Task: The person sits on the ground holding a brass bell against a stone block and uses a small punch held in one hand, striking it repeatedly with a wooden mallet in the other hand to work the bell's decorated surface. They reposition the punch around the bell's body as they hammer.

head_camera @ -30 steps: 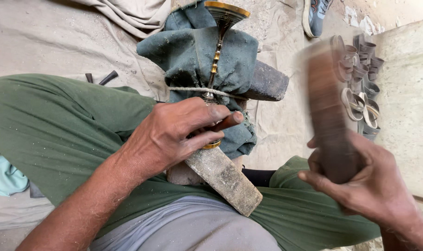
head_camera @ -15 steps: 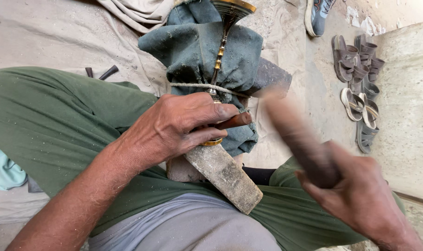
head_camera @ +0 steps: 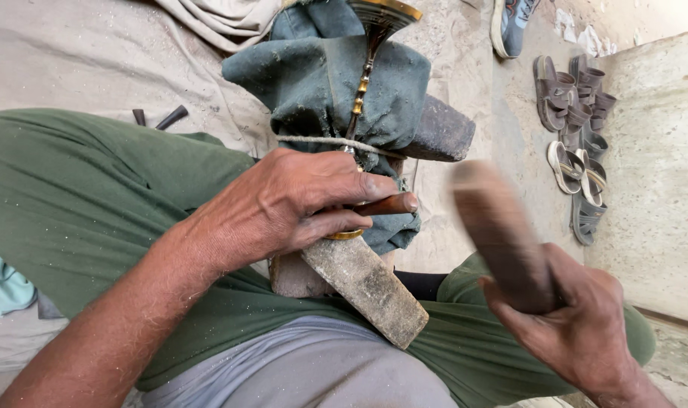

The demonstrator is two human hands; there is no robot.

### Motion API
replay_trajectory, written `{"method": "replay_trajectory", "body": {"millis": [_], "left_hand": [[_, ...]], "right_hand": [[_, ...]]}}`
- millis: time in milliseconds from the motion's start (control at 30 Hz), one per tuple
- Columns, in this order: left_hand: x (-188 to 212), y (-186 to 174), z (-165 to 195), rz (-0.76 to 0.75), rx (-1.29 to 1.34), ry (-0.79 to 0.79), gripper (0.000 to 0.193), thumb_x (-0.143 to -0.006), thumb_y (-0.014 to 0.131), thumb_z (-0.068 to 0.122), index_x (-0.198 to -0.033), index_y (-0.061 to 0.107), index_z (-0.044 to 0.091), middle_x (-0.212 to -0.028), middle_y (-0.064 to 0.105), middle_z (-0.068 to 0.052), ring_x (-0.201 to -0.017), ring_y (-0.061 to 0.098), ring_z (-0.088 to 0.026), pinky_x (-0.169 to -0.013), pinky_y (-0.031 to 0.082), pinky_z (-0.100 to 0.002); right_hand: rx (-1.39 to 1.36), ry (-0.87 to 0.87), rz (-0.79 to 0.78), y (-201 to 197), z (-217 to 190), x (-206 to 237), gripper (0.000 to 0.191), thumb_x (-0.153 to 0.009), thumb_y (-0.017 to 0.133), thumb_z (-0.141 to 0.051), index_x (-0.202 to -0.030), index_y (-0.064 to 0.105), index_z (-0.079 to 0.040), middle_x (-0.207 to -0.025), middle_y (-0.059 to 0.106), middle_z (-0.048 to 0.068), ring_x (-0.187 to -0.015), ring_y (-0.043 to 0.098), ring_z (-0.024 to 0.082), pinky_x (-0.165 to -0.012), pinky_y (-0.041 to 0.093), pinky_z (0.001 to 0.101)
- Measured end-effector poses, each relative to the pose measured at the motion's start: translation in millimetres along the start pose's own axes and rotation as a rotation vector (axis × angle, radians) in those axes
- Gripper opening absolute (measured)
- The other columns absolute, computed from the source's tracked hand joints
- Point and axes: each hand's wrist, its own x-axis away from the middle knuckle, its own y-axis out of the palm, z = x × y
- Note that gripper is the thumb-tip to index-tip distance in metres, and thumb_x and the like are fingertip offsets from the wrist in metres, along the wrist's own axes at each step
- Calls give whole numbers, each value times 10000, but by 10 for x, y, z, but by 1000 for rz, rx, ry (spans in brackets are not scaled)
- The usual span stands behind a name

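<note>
My left hand [head_camera: 291, 208] grips a small tool with a brown wooden handle [head_camera: 389, 204], pressed against a slender brass object [head_camera: 363, 75] that is wrapped in grey-green cloth [head_camera: 321, 83] and tied with string. The bundle rests on a weathered wooden block [head_camera: 363, 283] between my legs. My right hand [head_camera: 578, 325] holds a thick dark wooden mallet [head_camera: 499, 230], blurred with motion, raised to the right of the tool handle.
My legs in green trousers [head_camera: 95, 196] frame the block. Several sandals [head_camera: 578, 143] lie at the right by a concrete wall [head_camera: 654, 174]. A dark stone [head_camera: 442, 132] sits behind the bundle. Two small dark tools [head_camera: 159, 117] lie on the pale ground cloth.
The mallet in my right hand has swung down and leftward from a raised position toward the tool handle. My left hand keeps its grip in place.
</note>
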Motion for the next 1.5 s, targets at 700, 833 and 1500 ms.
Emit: {"method": "replay_trajectory", "body": {"millis": [700,833,1500], "left_hand": [[412,67,294,302,-49,-520,388,-872,778,55,-1252,708,86,-1154,771,-87,-839,765,-156,-740,619,-292],[379,34,51,214,33,-573,422,-871,794,68,-1284,720,110,-1133,783,-60,-902,743,-133,-704,602,-310],[59,136,237,374,363,-574,421,-852,820,28,-1244,683,-44,-998,750,-54,-905,718,-73,-794,670,-226]], "right_hand": [[-1050,176,-489,643,-859,-576,331,-774,766,-81,-1062,618,-11,-734,724,2,-702,725,81,-654,604,248],[-806,243,-448,630,-852,-361,355,-706,836,-99,-1021,676,-56,-707,634,-1,-641,564,61,-578,497,240],[-1151,181,-216,218,-108,-347,651,-730,904,-106,-1310,619,-25,-942,720,105,-840,715,192,-731,644,414]]}}
